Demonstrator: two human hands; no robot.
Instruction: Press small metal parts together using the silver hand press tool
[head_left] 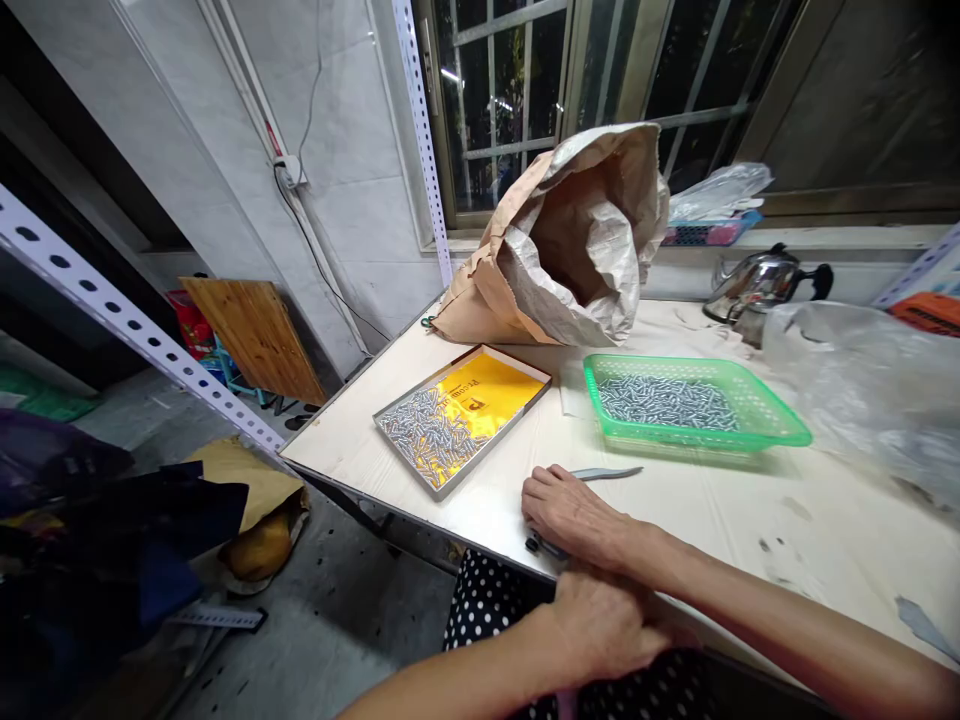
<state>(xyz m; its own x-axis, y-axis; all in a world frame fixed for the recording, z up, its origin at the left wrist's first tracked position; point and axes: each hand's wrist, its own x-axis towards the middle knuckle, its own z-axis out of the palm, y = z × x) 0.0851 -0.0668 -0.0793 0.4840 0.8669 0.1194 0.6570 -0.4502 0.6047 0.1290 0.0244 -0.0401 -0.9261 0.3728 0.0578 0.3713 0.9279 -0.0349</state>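
My right hand [574, 512] rests on the table near its front edge, fingers curled down. A thin grey curved piece [611, 473] sticks out beyond its knuckles, and a dark piece with a black tip [534, 543] shows under it; I cannot tell whether they are one tool. Below the edge, over my lap, my left hand [604, 622] is closed, its contents hidden. A shallow tray [405, 465] with a yellow bottom stands ahead, small silvery metal pieces [429, 432] heaped at its left. More such pieces lie in a green plastic basket [772, 425] to the right.
A large open paper sack [480, 295] leans at the back by the window. Behind the basket stands a metal kettle [761, 285]. Clear plastic bags [862, 370] cover the right side. A perforated metal post [150, 330] rises left of the table [337, 440].
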